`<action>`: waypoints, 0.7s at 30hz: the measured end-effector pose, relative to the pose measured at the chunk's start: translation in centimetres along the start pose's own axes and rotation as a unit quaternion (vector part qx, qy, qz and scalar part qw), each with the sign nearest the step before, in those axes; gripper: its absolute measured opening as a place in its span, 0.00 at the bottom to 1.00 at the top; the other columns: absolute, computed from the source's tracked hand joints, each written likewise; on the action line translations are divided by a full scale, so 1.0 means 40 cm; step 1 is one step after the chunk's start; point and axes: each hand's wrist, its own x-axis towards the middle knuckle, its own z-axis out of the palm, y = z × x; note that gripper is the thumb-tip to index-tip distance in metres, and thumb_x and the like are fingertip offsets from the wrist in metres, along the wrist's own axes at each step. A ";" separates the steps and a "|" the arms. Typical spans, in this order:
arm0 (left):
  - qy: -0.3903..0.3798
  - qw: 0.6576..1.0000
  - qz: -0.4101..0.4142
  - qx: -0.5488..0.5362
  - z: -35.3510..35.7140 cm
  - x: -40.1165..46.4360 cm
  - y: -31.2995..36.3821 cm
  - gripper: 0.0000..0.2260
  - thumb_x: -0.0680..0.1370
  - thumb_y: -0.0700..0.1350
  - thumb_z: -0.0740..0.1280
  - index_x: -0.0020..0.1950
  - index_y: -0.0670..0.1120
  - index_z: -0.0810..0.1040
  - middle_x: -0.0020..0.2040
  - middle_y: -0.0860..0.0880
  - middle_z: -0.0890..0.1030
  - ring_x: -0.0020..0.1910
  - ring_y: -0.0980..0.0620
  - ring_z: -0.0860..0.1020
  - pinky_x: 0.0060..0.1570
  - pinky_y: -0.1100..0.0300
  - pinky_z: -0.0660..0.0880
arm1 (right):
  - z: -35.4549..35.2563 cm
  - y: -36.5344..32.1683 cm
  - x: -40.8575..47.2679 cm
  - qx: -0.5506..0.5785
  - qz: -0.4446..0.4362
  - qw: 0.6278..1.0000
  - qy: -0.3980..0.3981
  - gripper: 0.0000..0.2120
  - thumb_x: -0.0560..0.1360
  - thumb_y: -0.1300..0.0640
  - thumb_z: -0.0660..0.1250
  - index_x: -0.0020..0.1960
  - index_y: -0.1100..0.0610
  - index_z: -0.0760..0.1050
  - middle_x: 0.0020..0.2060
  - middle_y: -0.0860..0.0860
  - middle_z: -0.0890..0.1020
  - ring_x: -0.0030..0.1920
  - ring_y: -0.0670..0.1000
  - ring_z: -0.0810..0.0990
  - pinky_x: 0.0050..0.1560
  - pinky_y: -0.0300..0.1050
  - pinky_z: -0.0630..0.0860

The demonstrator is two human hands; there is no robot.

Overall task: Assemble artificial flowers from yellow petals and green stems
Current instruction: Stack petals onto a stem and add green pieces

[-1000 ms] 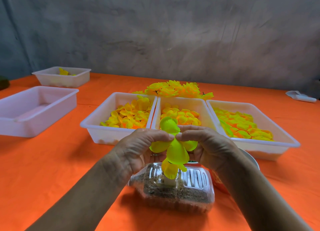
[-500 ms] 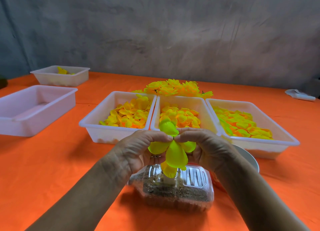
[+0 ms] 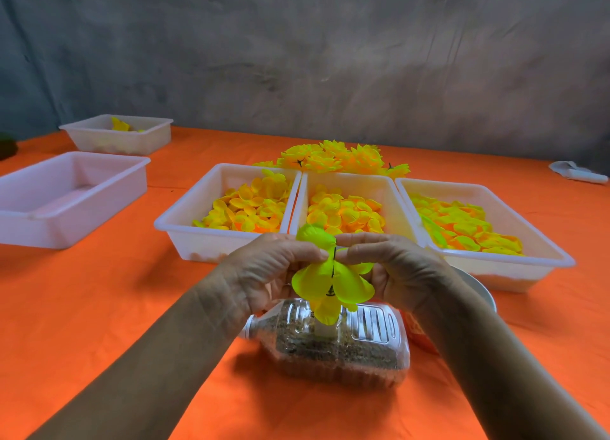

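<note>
Both hands meet at centre, just above a clear plastic bottle [image 3: 333, 344] lying on its side w/ brown grainy fill. Left hand [image 3: 264, 274] and right hand [image 3: 392, 268] face each other, thumbs and forefingers curled in, pinching a part-built flower [image 3: 330, 281] of yellow-green petals between them. Thin dark stem [image 3: 333, 264] runs up thru the petal cluster, visible in the gap between the two sets of fingertips. One petal [image 3: 315, 236] sticks up above the fingers; others hang below the hands, lowest one reaching down to a white tube [image 3: 325, 329] standing up out of the bottle top. Whether the stem sits in that tube: can't tell, petals cover it.

Behind the hands, three white trays side by side, touching: left tray [image 3: 185, 228] w/ yellow petals, middle tray [image 3: 350, 182] w/ yellow-orange petals, right tray [image 3: 515, 261] w/ yellow-green/orange petals. Flower is in front of the middle tray, near its front rim. Beyond the trays, a pile of finished yellow flowers [image 3: 333, 157] on the orange tablecloth [image 3: 99, 307].

Far left: a big white tray [image 3: 33, 231], and a smaller white tray [image 3: 132, 142] behind it holding a few yellow bits. Right of the bottle, partly hidden by the right forearm: a metal bowl rim [image 3: 478, 288] and smth orange-red [image 3: 419, 334]. Far right by the wall, a white object [image 3: 577, 174], unclear what.
</note>
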 end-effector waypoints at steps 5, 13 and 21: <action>0.007 1.000 0.010 0.023 -0.001 0.000 -0.012 0.05 0.74 0.36 0.67 0.47 0.43 0.80 0.37 0.44 0.82 0.32 0.50 0.80 0.35 0.59 0.77 | -0.003 0.006 0.004 -0.032 0.003 0.999 0.013 0.24 0.53 0.66 0.72 0.50 0.60 0.79 0.37 0.60 0.84 0.30 0.56 0.83 0.31 0.47 0.81; 0.034 0.998 0.012 0.045 -0.003 0.005 -0.022 0.02 0.74 0.35 0.68 0.44 0.41 0.79 0.32 0.47 0.82 0.28 0.54 0.80 0.28 0.64 0.77 | -0.007 0.007 -0.002 -0.081 0.004 0.996 0.028 0.15 0.64 0.70 0.71 0.48 0.58 0.79 0.39 0.60 0.84 0.34 0.56 0.83 0.38 0.51 0.81; 0.050 0.995 0.010 0.084 -0.003 0.009 -0.035 0.01 0.73 0.36 0.69 0.43 0.41 0.80 0.30 0.48 0.81 0.26 0.55 0.79 0.27 0.66 0.75 | -0.002 0.014 -0.005 -0.114 -0.003 0.992 0.059 0.15 0.65 0.71 0.72 0.49 0.57 0.79 0.36 0.57 0.83 0.34 0.52 0.82 0.38 0.44 0.80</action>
